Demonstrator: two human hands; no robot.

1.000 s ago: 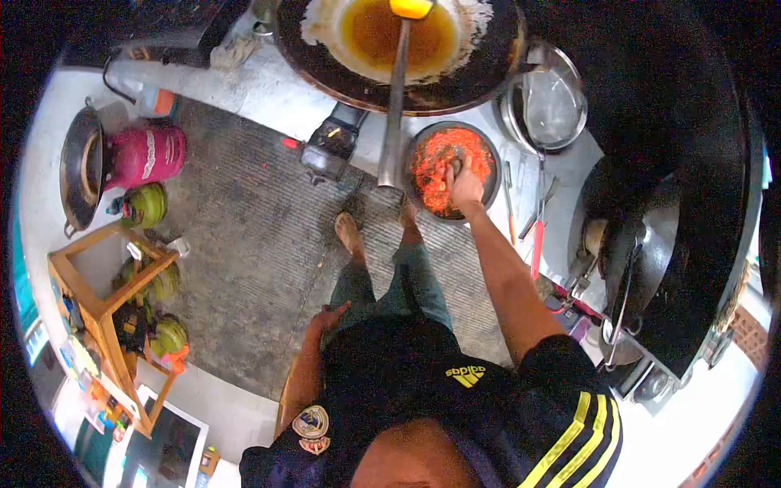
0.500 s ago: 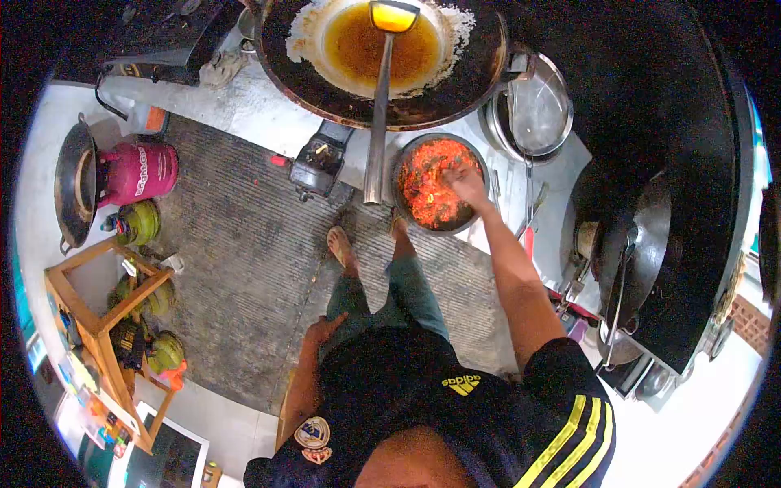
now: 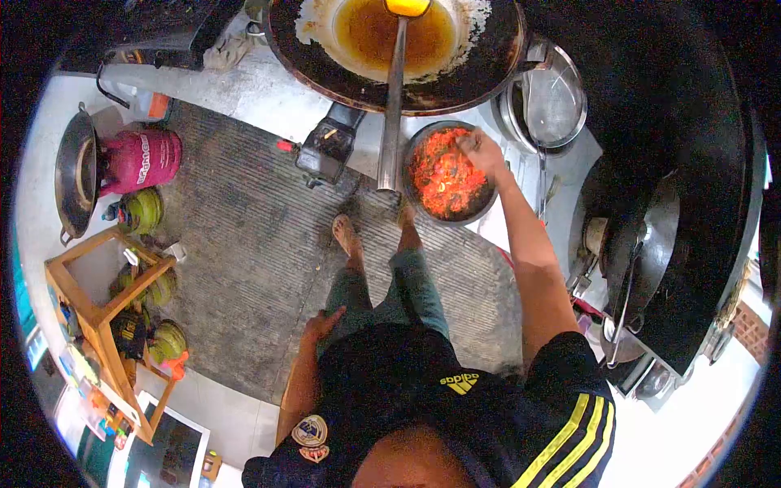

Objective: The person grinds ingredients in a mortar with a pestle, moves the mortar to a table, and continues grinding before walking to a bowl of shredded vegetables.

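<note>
My right hand (image 3: 482, 152) is over the right side of a dark round bowl (image 3: 490, 199), at the edge of a chunky red chilli mix (image 3: 447, 175). Its fingers are curled together and slightly blurred; what they hold, if anything, is hidden. Against my thigh rests my left hand (image 3: 325, 323), fingers stretched out and nothing visible in it. Just beyond the bowl, a large blackened wok (image 3: 480, 89) contains brown oil (image 3: 394, 37). A long-handled metal spatula (image 3: 393, 122) lies across the wok, its handle reaching out toward me.
A metal strainer (image 3: 557, 106) sits on a pan right of the wok. The black gas stove part (image 3: 329, 150) stands left of the bowl. Pink (image 3: 146, 159) and green gas cylinders (image 3: 145, 210) line the left, near a wooden frame (image 3: 102, 313). More woks (image 3: 651, 244) stand at right.
My right hand has moved from the middle of the chilli mix toward the bowl's upper right edge. The view has shifted slightly. My left hand stays on my thigh.
</note>
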